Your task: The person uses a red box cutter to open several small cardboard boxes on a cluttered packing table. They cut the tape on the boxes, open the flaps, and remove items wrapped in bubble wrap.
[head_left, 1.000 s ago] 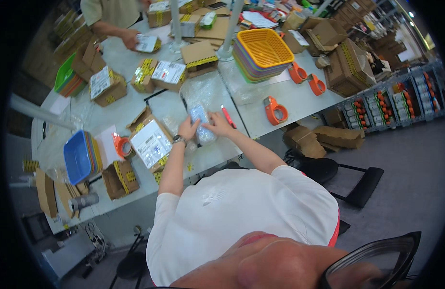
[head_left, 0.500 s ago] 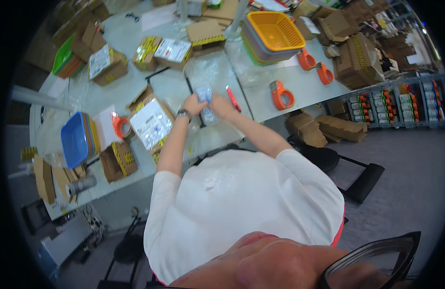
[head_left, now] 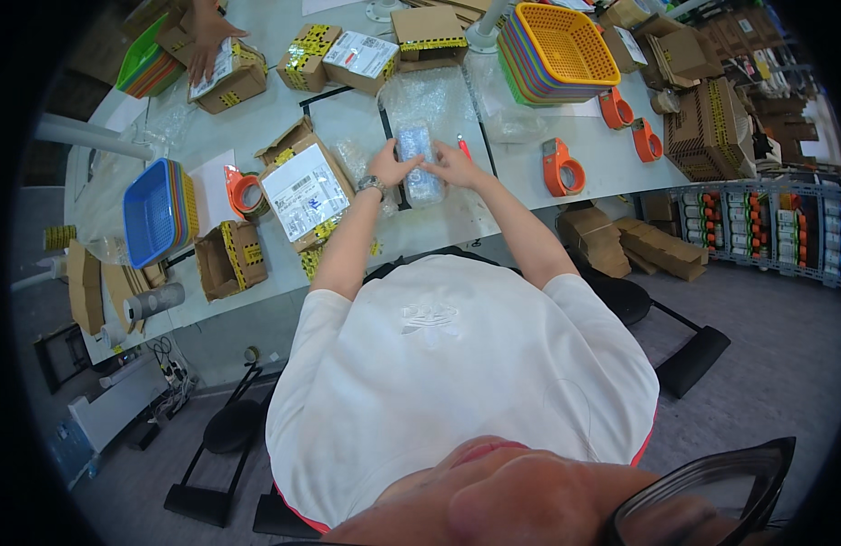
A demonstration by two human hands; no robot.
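Between my hands lies a bluish-white package in clear bubble wrap (head_left: 418,187), lengthwise on the table. My left hand (head_left: 390,166), with a watch at the wrist, grips its left edge, thumb on top. On the opposite edge my right hand (head_left: 457,169) is closed, thumb and fingers bent over the wrap. What the wrap encloses cannot be made out. A flat stretch of bubble wrap (head_left: 438,96) runs away from the package toward the far side. Just beyond my right hand lies a red cutter (head_left: 464,147), partly covered.
Left of me stands a labelled carton (head_left: 304,202); farther left are an open carton (head_left: 222,264), an orange tape dispenser (head_left: 245,191) and blue stacked baskets (head_left: 152,214). Yellow baskets (head_left: 566,45) and more dispensers (head_left: 563,168) stand right. A co-worker's hand (head_left: 206,41) touches a far-left box.
My hands have spread apart to either side of the package, which now shows more fully between them. A co-worker's hand has appeared on the far-left box. The whole view has shifted.
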